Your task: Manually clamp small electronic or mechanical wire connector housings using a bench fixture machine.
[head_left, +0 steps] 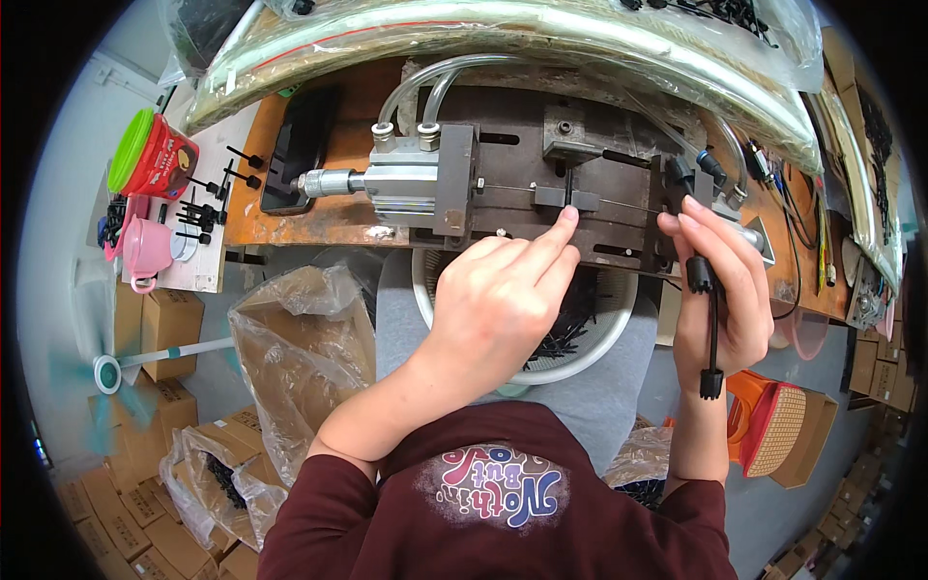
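My left hand reaches to the middle of a dark metal fixture. Its index finger is stretched out, with the tip at the lower end of a thin black plastic rod on a small grey block; the thumb is hidden and the other fingers are curled. To the right, my right hand is closed around a black plastic rod with ribbed knobs at both ends, hanging down across the fingers. Just above its fingertips shows another black ribbed knob; whether they grip it is unclear.
A silver air cylinder with clear hoses joins the fixture's left side. Further left are a phone, loose black rods, a red tub and a pink cup. A white basket of black pieces sits on my lap. Cardboard boxes stand lower left.
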`<state>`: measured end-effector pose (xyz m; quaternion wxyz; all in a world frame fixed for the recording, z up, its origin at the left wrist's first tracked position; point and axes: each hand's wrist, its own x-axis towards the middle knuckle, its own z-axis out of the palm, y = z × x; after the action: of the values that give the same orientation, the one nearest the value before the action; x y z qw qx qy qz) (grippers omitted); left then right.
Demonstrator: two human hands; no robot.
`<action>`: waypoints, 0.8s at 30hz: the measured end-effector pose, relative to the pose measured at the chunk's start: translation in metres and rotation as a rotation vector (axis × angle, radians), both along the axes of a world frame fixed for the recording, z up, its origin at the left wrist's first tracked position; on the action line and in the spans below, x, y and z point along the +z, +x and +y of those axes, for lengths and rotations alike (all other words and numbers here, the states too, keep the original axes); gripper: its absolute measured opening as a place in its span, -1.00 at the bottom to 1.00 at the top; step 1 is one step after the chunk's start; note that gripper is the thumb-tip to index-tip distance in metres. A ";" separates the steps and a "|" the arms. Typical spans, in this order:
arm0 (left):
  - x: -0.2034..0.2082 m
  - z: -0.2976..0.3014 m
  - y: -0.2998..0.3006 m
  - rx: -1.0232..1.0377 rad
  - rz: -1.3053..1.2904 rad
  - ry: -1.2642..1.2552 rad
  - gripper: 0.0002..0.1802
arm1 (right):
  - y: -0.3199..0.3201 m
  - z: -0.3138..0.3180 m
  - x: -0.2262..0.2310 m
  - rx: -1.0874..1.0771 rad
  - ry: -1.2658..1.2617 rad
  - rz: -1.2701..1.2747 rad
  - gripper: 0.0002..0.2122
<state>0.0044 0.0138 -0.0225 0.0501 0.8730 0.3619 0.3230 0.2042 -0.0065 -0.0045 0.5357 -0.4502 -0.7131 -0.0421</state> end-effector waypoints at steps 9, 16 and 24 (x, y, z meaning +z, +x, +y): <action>0.009 0.005 0.000 -0.013 0.021 -0.094 -0.63 | 0.009 -0.016 0.013 0.335 -0.589 0.864 -0.85; 0.021 -0.004 -0.010 -0.371 -0.559 -0.431 -0.57 | 0.003 -0.014 0.007 0.619 -0.954 1.220 -0.83; 0.020 -0.016 -0.015 -0.102 -0.349 -0.219 -0.64 | 0.016 -0.007 0.012 0.271 -0.585 1.044 -0.84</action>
<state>-0.0108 -0.0018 -0.0025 0.2228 0.8104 0.3362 0.4250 0.2205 -0.0135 0.0070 0.6692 -0.4451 -0.3896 0.4497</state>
